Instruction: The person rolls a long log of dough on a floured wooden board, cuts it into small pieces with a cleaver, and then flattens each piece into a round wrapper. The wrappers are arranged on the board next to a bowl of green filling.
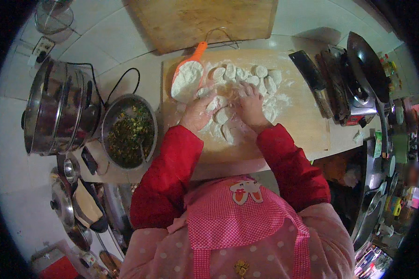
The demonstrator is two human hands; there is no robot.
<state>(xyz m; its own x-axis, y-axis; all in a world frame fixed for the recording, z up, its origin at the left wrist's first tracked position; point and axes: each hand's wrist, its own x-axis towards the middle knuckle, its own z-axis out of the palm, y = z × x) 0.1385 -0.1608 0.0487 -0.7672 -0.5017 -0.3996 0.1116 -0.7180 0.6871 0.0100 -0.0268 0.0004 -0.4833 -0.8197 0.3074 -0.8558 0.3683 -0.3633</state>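
Flour-dusted dough pieces (223, 115) lie scattered over a wooden board (293, 132) in front of me. My left hand (197, 113) rests among them on the left, its fingertips by a dough piece (218, 103); whether it grips this piece is unclear. My right hand (250, 104) is palm down with fingers forward, touching the floured middle of the board. What lies beneath its palm is hidden. More flattened dough pieces (261, 71) sit beyond it, some overlapping. An orange scoop (197, 52) heaped with white flour (187, 79) lies at the board's back left.
Left of the board stands a metal bowl (155, 134) of chopped green filling (131, 130), with a utensil handle inside. Beyond it is a stacked steel steamer (64, 108). A cleaver (309, 69) lies along the right side, near a dark wok (366, 66). Another board (209, 21) leans against the wall.
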